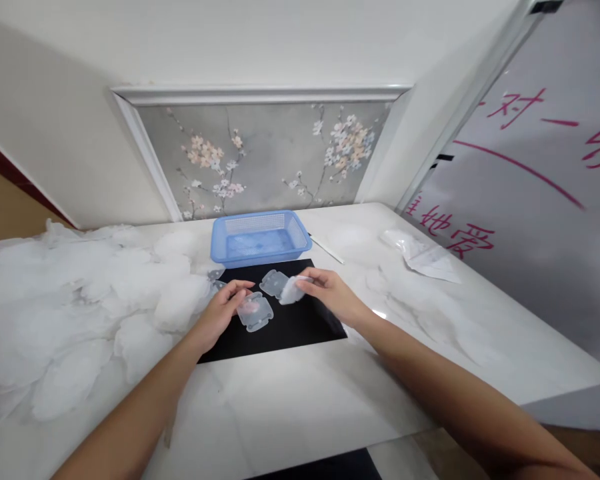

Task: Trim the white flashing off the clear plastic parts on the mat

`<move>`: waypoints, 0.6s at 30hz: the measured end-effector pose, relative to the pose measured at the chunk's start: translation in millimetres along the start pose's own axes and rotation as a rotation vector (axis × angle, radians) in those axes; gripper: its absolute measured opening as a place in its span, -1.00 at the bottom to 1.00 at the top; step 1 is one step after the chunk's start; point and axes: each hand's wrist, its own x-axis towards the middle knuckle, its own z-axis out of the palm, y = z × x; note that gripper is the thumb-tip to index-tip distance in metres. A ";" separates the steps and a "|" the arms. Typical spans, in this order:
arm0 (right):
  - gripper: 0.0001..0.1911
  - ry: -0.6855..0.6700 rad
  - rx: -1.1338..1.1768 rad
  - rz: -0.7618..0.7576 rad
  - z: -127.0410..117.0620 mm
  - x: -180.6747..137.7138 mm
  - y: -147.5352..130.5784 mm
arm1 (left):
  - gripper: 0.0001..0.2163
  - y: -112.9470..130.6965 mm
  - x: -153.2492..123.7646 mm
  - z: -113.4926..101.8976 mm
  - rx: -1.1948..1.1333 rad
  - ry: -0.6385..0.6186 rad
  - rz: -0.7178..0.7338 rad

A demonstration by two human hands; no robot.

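Note:
My left hand (227,301) pinches a translucent plastic plate (257,315) with notched edges and small round dots at its corners, tilted over a black mat (285,327). In my right hand (327,288), thumb and fingers are closed on a thin white pad (294,291); its exact material I cannot make out. Between the hands, a second translucent plate (273,283) lies close to the white pad, apparently on the mat. Further clear pieces (217,275) sit at the mat's left edge, partly hidden behind my left hand.
A blue plastic basket (261,257) stands behind the mat, with a thin white stick (329,249) beside it. Many soft white pads (80,300) are heaped on the left. A clear plastic bag (423,257) lies at right, near a whiteboard (540,200) with red writing.

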 end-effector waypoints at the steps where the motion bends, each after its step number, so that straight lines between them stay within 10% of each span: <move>1: -0.74 -0.045 0.170 0.093 2.5 -0.5 0.9 | -0.65 -0.2 0.1 0.1 -0.007 -0.009 -0.007; 6: -0.73 -0.211 0.497 0.368 0.4 2.0 7.9 | -0.67 1.4 1.5 -2.6 -0.004 -0.056 0.008; 18: -0.86 -0.170 0.514 0.425 -26.2 12.4 15.1 | -0.71 2.8 6.4 -11.7 -0.069 -0.157 0.018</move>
